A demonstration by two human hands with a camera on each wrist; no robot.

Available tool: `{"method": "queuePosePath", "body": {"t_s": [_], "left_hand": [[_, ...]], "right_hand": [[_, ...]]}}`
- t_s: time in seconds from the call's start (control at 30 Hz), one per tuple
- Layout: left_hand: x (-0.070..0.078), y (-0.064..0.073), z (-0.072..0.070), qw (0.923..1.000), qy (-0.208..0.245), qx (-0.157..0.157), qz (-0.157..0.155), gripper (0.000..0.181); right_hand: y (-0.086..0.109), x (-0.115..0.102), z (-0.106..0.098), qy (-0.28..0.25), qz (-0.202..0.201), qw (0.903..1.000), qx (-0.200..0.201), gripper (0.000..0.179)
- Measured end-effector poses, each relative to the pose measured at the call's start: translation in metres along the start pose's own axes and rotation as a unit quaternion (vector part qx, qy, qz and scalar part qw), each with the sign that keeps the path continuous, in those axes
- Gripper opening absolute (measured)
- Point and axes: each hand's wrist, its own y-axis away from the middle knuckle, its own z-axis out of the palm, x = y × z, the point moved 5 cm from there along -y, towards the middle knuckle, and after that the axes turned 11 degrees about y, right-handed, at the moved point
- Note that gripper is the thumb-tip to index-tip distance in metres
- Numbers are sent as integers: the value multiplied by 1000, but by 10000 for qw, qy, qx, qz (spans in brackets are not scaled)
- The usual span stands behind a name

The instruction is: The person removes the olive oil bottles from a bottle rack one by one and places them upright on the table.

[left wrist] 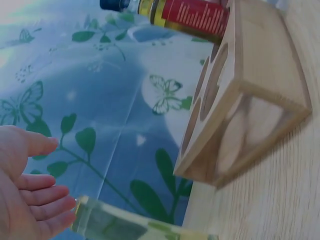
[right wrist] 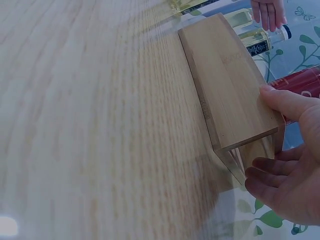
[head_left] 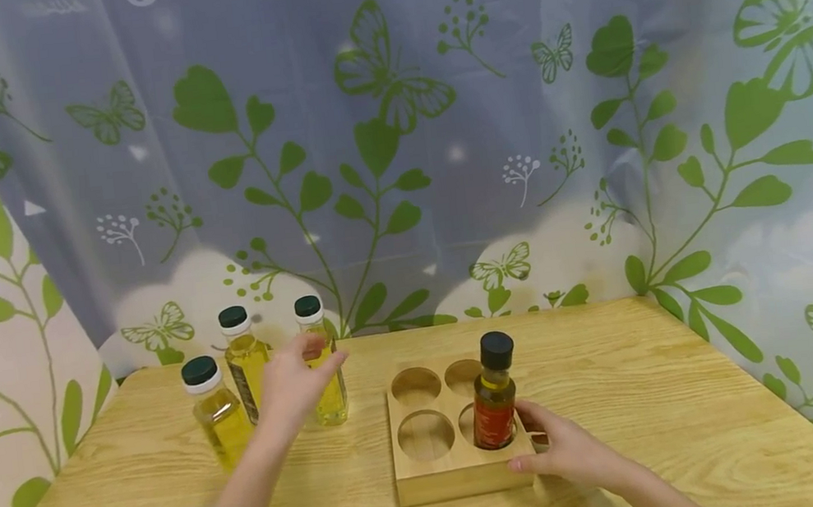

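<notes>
My left hand (head_left: pixel 292 388) is raised beside a clear bottle of yellow oil (head_left: pixel 332 398) with a dark green cap. Its thumb and fingers stand apart; in the left wrist view the palm (left wrist: pixel 15 195) shows bare, fingers slightly bent at the bottle's top end. At the right front corner of a wooden bottle holder (head_left: pixel 468 482), my right hand (head_left: pixel 566 445) grips the wood, thumb on the front face and fingers around the side. A dark oil bottle with a red label (head_left: pixel 494 422) and black cap stands upright in the holder's front right round hole.
Two more bottles of yellow oil with dark green caps stand left of my left hand, one in front (head_left: pixel 222 426), one behind (head_left: pixel 245 357). The holder's other three holes hold nothing. A patterned curtain (head_left: pixel 445 200) hangs behind the wooden table (head_left: pixel 650 377).
</notes>
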Motion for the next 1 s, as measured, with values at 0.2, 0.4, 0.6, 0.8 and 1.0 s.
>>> {"method": "queuePosePath", "body": {"t_s": [0.2, 0.4, 0.6, 0.8, 1.0], "left_hand": [[10, 2, 26, 9985, 207, -455, 211, 49], [20, 8, 53, 9958, 403, -734, 368, 49], [30, 13, 79, 9875, 581, -1342, 580, 56], [44, 23, 106, 9729, 684, -2082, 734, 67], [52, 34, 125, 9623, 913, -2510, 509, 73]], "right_hand": [[0, 0, 0, 15, 2, 10000, 25, 84], [0, 0, 0, 51, 3, 10000, 36, 84], [-2, 3, 0, 22, -35, 10000, 6, 84], [-2, 4, 1, -5, -73, 10000, 9, 84], [-1, 2, 0, -54, -89, 9999, -18, 84]]}}
